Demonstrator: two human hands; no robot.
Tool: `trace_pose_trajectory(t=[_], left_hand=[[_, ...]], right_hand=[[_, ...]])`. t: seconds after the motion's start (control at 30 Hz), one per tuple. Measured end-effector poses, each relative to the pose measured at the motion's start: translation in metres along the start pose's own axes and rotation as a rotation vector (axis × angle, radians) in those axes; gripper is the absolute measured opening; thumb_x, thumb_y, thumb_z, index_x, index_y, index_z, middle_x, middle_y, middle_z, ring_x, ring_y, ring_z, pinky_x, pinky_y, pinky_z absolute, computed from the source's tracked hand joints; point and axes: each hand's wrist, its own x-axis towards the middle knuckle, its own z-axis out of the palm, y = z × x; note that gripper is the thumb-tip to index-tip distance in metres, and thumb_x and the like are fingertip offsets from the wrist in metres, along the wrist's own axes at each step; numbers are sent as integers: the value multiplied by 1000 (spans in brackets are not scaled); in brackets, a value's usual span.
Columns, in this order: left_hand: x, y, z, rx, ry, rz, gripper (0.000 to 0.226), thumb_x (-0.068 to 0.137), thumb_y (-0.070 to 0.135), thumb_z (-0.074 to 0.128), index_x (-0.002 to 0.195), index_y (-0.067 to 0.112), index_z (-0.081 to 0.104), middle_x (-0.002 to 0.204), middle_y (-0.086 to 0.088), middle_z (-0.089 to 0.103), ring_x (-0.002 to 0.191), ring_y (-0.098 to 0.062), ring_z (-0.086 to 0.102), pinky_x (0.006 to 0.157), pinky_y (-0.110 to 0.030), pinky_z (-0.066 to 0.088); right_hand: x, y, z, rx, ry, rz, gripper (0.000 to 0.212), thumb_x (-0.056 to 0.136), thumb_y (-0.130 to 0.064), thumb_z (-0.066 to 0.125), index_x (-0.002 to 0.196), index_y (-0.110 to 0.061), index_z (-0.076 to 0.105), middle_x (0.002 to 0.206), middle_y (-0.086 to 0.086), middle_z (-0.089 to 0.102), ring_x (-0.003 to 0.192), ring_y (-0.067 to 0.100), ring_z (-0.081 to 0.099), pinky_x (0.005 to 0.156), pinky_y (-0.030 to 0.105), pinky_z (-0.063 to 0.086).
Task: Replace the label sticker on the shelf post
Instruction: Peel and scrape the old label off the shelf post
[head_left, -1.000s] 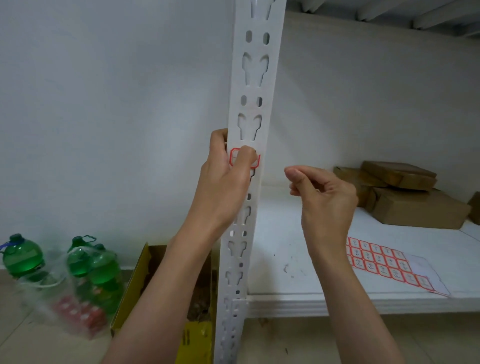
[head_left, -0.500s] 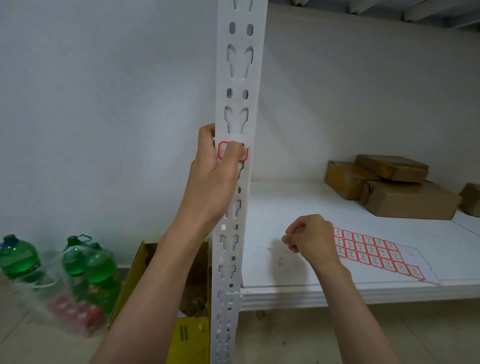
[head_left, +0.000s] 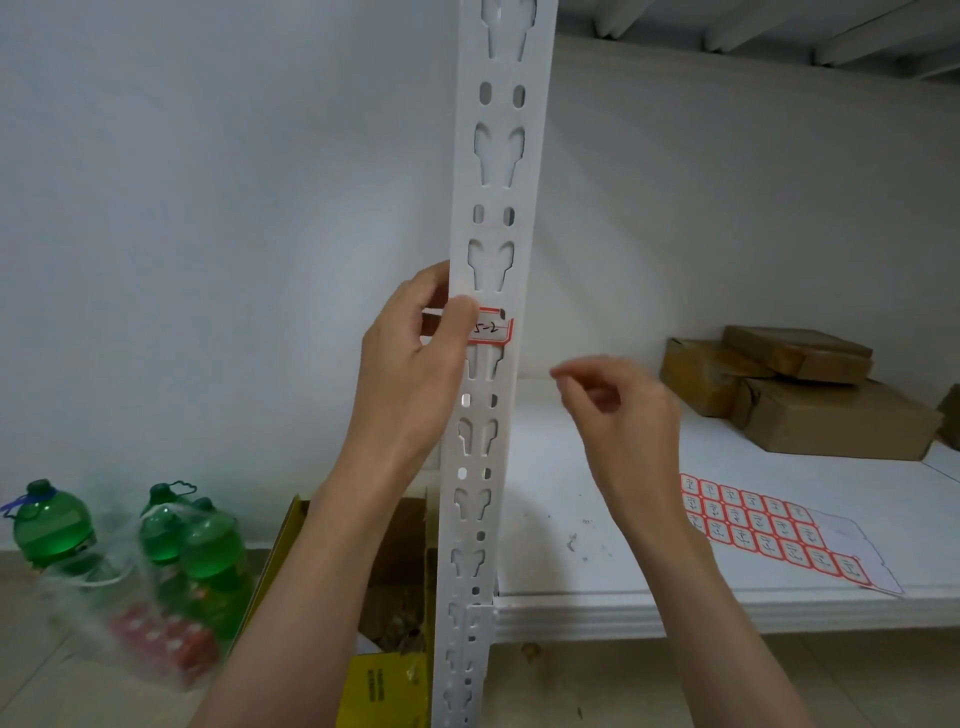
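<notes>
The left hand (head_left: 415, 364) wraps the white shelf post (head_left: 493, 364), thumb pressing the left end of the red-bordered label sticker (head_left: 493, 328) stuck across the post's front at mid-height. The right hand (head_left: 618, 421) hovers just right of it, fingers loosely curled, holding nothing I can make out. A thin, light, flimsy paper label probably tears easily, so lift it by a free corner.

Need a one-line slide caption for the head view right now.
Left hand grips the shelf post, thumb on a red-bordered label sticker; right hand hovers beside it, above the sticker sheet.
</notes>
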Motion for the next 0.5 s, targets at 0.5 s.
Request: trace_pose_trajectory(t=[0.5], left_hand=[[1, -3, -4, 15, 20, 40, 51, 89, 44, 51, 135, 24, 59, 122, 3, 68, 111, -21, 65, 96, -42, 56]], right_hand=[[-4, -56, 20, 30, 348, -505, 18, 86, -8, 79, 103, -4, 77, 93, 11, 70, 87, 7, 56, 80, 4, 47]])
